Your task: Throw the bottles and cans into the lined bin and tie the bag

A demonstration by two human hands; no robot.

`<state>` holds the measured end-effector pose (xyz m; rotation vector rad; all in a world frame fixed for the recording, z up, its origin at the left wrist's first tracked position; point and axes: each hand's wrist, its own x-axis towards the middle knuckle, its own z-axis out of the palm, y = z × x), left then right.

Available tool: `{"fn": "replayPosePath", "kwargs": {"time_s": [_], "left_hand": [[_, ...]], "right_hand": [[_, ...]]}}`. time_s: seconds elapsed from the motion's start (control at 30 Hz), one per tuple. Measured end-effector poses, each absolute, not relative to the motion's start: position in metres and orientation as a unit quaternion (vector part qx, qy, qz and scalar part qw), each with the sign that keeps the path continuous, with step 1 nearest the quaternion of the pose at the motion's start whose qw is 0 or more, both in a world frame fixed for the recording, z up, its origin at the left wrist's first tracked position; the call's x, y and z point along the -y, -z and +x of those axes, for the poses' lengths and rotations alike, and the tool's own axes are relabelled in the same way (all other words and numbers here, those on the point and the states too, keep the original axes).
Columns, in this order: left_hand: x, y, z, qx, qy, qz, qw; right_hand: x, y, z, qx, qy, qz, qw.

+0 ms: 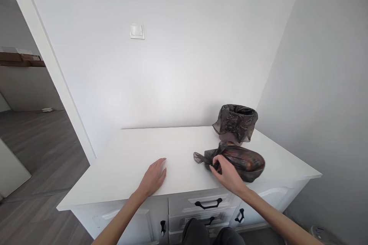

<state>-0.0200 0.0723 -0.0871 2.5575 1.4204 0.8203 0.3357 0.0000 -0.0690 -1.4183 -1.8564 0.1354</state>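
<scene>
A dark, see-through plastic bag (pixel 247 162) lies on its side on the right half of the white cabinet top (pixel 138 141). Its contents show through as reddish-brown shapes that I cannot name, and a twisted end sticks out to the left. My right hand (pixel 226 170) is closed on the bag near that twisted end, thumb and fingers pinching the plastic. On the left, my left hand (pixel 153 176) rests on the cabinet top near the front edge, fingers extended and holding nothing. Behind the filled bag stands a small bin (pixel 237 122) lined with a similar dark bag folded over its rim.
Below the top are drawers with black handles (pixel 208 203) and doors on either side. A white wall with a light switch (pixel 137 31) rises behind, and another wall stands close on the right. At left, a doorway opens onto a wood-look floor (pixel 37 134).
</scene>
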Motion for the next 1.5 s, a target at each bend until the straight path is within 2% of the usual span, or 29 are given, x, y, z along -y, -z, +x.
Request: {"fn": "replayPosePath", "kwargs": {"time_s": [0.17,0.3,0.5,0.6,0.7,0.8,0.93,1.03,1.17,1.23,1.37,1.5], "left_hand": [[-0.039,0.052,0.005,-0.383,-0.346,0.857,0.008],[-0.017,0.029,0.03,-0.318,-0.302,0.899,-0.016],[-0.014,0.027,0.054,-0.325,-0.263,0.907,-0.045],[-0.016,0.021,0.067,-0.36,-0.298,0.884,0.001],[-0.018,0.005,0.073,-0.42,-0.348,0.832,0.097],[-0.022,-0.008,0.067,-0.469,-0.38,0.779,0.168],[-0.031,-0.007,0.043,-0.54,-0.381,0.728,0.182],[-0.034,0.004,0.025,-0.578,-0.384,0.704,0.148],[-0.026,0.011,0.019,-0.516,-0.398,0.757,-0.044],[-0.019,0.011,0.024,-0.457,-0.359,0.809,-0.089],[-0.012,0.007,0.036,-0.386,-0.297,0.87,-0.076],[-0.019,0.002,0.035,-0.431,-0.361,0.827,0.001]], "right_hand": [[0.008,0.045,0.275,0.816,-0.062,-0.458,0.348],[0.019,0.037,0.257,0.842,-0.059,-0.414,0.341],[0.038,0.043,0.273,0.818,-0.04,-0.439,0.371],[0.051,0.046,0.296,0.794,-0.072,-0.471,0.378],[0.062,0.048,0.323,0.785,-0.097,-0.495,0.36],[0.067,0.055,0.347,0.793,-0.059,-0.505,0.337],[0.061,0.065,0.366,0.793,-0.003,-0.517,0.323],[0.057,0.066,0.368,0.784,0.014,-0.528,0.325],[0.061,0.059,0.348,0.78,0.05,-0.544,0.305],[0.062,0.054,0.329,0.785,0.07,-0.548,0.28],[0.06,0.046,0.291,0.809,0.09,-0.539,0.214],[0.06,0.038,0.283,0.848,0.068,-0.501,0.16]]}}
